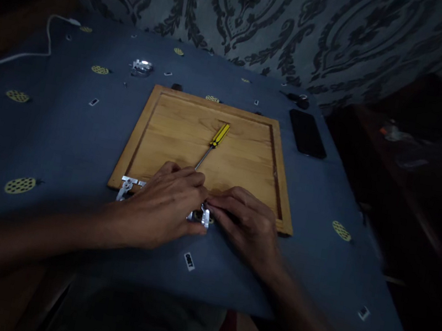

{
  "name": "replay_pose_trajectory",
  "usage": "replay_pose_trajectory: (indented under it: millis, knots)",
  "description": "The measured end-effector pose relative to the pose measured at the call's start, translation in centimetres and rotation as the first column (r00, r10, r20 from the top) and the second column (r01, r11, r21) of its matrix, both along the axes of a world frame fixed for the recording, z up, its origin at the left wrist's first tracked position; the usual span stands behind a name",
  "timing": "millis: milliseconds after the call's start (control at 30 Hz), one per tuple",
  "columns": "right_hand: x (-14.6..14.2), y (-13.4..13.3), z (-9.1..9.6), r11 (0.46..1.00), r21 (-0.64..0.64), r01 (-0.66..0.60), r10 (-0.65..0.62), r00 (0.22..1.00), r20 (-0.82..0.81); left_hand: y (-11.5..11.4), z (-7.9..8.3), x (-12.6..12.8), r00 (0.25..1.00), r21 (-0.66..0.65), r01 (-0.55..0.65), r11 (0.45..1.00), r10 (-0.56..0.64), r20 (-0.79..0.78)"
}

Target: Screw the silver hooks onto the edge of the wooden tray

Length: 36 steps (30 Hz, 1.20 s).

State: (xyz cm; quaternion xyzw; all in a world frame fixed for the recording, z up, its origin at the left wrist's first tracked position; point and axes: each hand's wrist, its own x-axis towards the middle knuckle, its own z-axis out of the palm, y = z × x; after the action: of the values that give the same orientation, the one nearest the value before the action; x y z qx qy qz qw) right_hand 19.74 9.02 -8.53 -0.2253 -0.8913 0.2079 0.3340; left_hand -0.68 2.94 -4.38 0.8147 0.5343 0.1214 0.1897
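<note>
A wooden panel with a raised frame (213,107), like a cabinet door, lies flat on the table. At its near edge, my left hand (169,202) is closed over a metal hinge (206,217), its thumb at the hinge's near side and most of the hinge hidden. My right hand (247,223) pinches with thumb and fingertips by the same hinge; whatever is between them is too small to make out. Left of my left hand, a second metal hinge (127,186) sits at the panel's near left corner. A screwdriver with a yellow and black handle (219,135) rests on the panel, its tip hidden behind my left hand.
Behind the panel to the left lies another shiny metal hinge (141,68). A dark phone (307,133) and what looks like keys (299,100) lie at the back right. A white cable (49,37) runs along the left. Patterned fabric (245,12) hangs behind the blue-covered table (60,145).
</note>
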Motion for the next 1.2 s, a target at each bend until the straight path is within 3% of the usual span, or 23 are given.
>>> replay_pose_trajectory:
  millis: [867, 1200]
  knots:
    - [0.11, 0.2, 0.08, 0.999, 0.025, -0.047, 0.047, 0.999, -0.023, 0.11, 0.09, 0.04, 1.0, -0.022, 0.003, 1.0, -0.003, 0.004]
    - [-0.07, 0.1, 0.15, 0.999, -0.012, -0.047, 0.046, 0.998, -0.038, 0.27, 0.73, 0.33, 0.999, -0.105, -0.01, 0.994, 0.006, -0.04]
